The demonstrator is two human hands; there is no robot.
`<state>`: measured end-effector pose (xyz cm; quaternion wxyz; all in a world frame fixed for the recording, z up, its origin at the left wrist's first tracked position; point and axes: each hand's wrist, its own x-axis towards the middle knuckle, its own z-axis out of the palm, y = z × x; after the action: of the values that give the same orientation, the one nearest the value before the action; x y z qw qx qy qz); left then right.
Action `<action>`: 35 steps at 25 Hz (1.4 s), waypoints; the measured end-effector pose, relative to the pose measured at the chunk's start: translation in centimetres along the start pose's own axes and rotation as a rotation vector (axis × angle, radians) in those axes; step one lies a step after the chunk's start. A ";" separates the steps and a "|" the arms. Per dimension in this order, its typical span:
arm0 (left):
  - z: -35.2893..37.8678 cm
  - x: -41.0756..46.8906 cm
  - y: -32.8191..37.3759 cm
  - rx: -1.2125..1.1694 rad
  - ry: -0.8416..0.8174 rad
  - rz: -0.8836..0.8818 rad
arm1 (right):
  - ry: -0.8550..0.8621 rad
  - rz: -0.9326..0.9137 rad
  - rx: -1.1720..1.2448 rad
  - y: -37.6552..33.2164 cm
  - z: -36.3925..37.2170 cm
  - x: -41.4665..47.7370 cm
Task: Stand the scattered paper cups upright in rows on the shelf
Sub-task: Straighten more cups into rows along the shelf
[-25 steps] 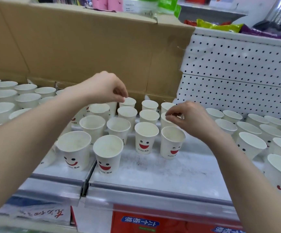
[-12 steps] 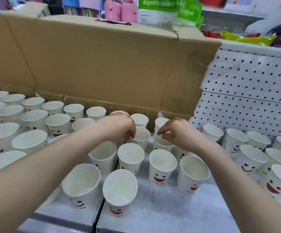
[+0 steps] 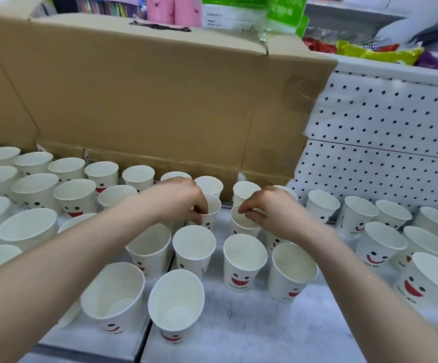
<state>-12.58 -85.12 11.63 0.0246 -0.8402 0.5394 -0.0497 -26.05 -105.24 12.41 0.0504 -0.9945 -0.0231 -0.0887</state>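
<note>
Reaching in over the nearer paper cups (image 3: 245,258) to the middle of the shelf (image 3: 238,336). Pinching the near rim of the left-held cup (image 3: 211,206) with the left hand (image 3: 181,200), fingers curled and thumb closed on the paper edge; pinching the rim of the right-held cup (image 3: 242,226) the same way, it seems, with the right hand (image 3: 275,214). Holding both upright on the shelf, just beside each other. Gripping by the rim, most likely, for want of room round the bodies among such close neighbours, and to spare thin walls apt to buckle under a squeeze; from above, easy to nudge into line. Mouths up and smiling faces forward, presumably for display, with the cardboard box (image 3: 160,100) as a backstop behind the rearmost row. Counting: two hands, one cup in each; two cups at the front edge, four in the row behind, the held pair behind those; well over thirty upright in view. Cannot give an exact total, with arms and frame edges in the way, nor tell whether any lies tipped under the left forearm.
</note>
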 end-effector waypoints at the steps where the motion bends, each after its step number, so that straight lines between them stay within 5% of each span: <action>1: -0.1 -0.1 0.0 -0.024 -0.001 -0.001 | -0.001 0.005 0.000 0.1 0.1 -0.1; 17: -0.6 -2.0 0.6 -0.145 0.029 -0.080 | 0.005 0.019 -0.008 -0.7 -0.1 -0.7; 28: -2.8 -7.5 4.3 -0.181 0.066 -0.013 | 0.302 -0.046 0.048 -2.7 0.3 -6.4; 35: -2.0 -6.8 6.0 -0.014 0.053 -0.078 | 0.337 -0.019 0.057 -3.6 0.9 -7.6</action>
<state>-21.05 -81.46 12.69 0.0024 -0.8591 0.5072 -0.0688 -33.62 -101.89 10.55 0.0808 -0.9635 -0.0262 -0.2538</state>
